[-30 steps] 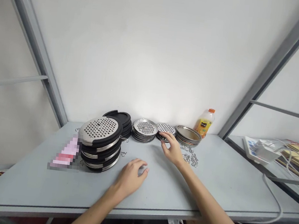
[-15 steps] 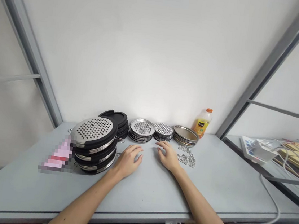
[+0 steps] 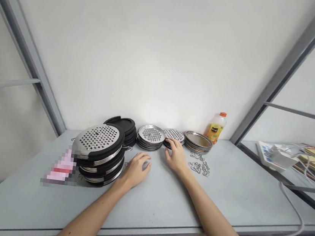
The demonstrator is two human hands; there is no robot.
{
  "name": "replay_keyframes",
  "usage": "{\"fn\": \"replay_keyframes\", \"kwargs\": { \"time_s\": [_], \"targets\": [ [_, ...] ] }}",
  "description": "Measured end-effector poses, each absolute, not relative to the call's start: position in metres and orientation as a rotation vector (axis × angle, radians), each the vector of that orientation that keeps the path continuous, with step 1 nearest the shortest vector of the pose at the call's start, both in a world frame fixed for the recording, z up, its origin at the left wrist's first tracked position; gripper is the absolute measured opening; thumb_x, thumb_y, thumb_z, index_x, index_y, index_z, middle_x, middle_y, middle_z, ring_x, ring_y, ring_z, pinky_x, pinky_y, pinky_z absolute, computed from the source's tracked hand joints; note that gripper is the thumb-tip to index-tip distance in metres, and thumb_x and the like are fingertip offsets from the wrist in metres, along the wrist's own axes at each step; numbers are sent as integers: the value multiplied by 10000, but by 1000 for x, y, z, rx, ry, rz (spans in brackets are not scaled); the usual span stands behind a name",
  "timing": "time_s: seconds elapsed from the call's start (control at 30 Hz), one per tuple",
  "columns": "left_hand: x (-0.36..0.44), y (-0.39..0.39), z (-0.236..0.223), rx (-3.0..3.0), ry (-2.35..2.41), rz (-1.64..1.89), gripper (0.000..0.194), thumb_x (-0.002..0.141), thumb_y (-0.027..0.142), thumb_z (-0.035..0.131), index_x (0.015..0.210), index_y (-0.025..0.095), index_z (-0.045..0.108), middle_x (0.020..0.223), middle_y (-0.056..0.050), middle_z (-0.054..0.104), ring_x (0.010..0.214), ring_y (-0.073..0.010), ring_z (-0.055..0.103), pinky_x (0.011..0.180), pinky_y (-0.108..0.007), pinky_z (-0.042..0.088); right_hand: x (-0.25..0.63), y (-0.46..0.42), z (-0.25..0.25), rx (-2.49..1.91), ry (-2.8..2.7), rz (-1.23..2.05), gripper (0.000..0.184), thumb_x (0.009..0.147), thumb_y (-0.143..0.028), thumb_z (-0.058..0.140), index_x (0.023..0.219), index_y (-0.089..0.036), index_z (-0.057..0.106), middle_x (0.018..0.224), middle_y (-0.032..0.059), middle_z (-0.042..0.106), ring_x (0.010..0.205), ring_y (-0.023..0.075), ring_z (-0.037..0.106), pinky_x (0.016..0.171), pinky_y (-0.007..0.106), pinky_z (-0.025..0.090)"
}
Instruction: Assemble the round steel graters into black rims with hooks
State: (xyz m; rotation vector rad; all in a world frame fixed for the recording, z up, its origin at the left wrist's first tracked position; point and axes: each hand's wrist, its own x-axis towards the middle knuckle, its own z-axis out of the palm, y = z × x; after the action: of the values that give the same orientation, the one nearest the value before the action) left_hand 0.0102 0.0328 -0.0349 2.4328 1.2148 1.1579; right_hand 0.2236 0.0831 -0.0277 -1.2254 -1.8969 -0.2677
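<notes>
Fingers of the right hand (image 3: 177, 158) are curving, spread apart, at the near rim of the coarse grater discs (image 3: 174, 134); contact I cannot tell. Left hand (image 3: 136, 169) is resting half-curled beside the black-rimmed stack (image 3: 99, 137), thumb apart, gripping nothing. That stack, wire hooks (image 3: 129, 148) showing at its sides, is looking assembled. Loose parts are apparently waiting: black pieces (image 3: 124, 124), finer grater discs (image 3: 152, 134), shallow metal discs (image 3: 199, 139), hooks in a scatter. Wall (image 3: 163, 69) is closing off the back; open tabletop (image 3: 236, 196) is stretching rightward and to the front edge (image 3: 137, 232).
</notes>
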Motion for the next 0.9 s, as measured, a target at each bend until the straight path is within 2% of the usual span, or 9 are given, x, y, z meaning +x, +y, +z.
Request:
{"fn": "replay_keyframes", "kwargs": {
  "time_s": [0.13,0.3,0.47,0.63,0.73,0.9],
  "targets": [
    [11,32,-36,2428,1209,1140,204,844,151,537,1023,182,631,1041,-72,630,994,-222,592,915,-381,490,244,85,-29,-1349,-1754,-310,374,828,-214,492,1191,-138,539,1156,143,600,1103,278,511,985,429,418],
    [13,30,-37,2422,1199,1126,196,845,148,537,1010,187,635,1031,-69,630,989,-218,589,911,-378,489,287,96,-34,-1618,-1525,-525,428,818,-203,458,1221,-87,542,1216,174,587,1196,305,457,1037,455,344],
    [13,30,-35,2415,1196,1110,190,856,163,529,1013,187,633,1023,-66,634,974,-213,595,908,-369,490,309,104,-48,-1844,-1377,-432,434,801,-136,393,1186,-78,585,1137,172,650,1194,309,491,1038,501,315],
    [12,30,-34,2410,1199,1100,184,860,165,522,1005,183,634,1021,-67,638,972,-214,598,907,-366,488,320,107,-49,-1722,-1275,-295,358,766,-230,487,1063,-135,663,1033,134,698,1003,301,594,907,465,433],
    [12,29,-33,2408,1199,1093,179,863,170,521,1000,182,636,1012,-67,642,963,-216,601,905,-369,489,323,108,-44,-1596,-1199,-259,312,753,-262,531,994,-137,686,936,121,718,903,276,625,861,435,466],
    [12,28,-32,2412,1185,1085,176,863,172,523,994,185,640,1009,-65,646,959,-215,599,908,-373,488,318,104,-31,-1371,-1126,-276,235,797,-289,551,917,-154,702,941,104,716,911,252,634,894,434,466]
  ]
}}
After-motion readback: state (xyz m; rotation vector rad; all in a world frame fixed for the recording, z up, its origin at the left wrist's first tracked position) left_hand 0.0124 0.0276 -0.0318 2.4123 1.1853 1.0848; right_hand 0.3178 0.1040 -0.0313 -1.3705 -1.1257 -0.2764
